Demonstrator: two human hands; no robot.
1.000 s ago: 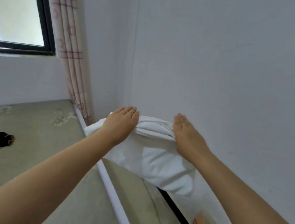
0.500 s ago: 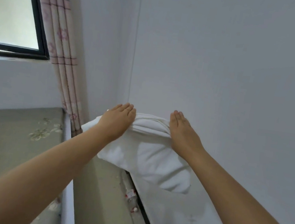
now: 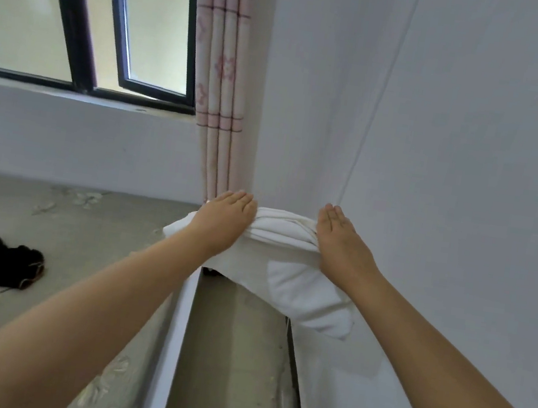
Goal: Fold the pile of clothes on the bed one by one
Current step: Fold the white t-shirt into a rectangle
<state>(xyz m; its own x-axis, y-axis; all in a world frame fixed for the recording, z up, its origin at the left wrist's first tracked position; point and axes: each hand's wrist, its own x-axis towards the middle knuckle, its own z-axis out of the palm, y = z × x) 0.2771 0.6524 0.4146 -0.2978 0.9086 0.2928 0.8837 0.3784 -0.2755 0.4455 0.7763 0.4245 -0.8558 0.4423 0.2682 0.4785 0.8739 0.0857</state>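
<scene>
Both arms outstretched; left hand (image 3: 225, 220) and right hand (image 3: 341, 245) palm-down, fingers straight
</scene>
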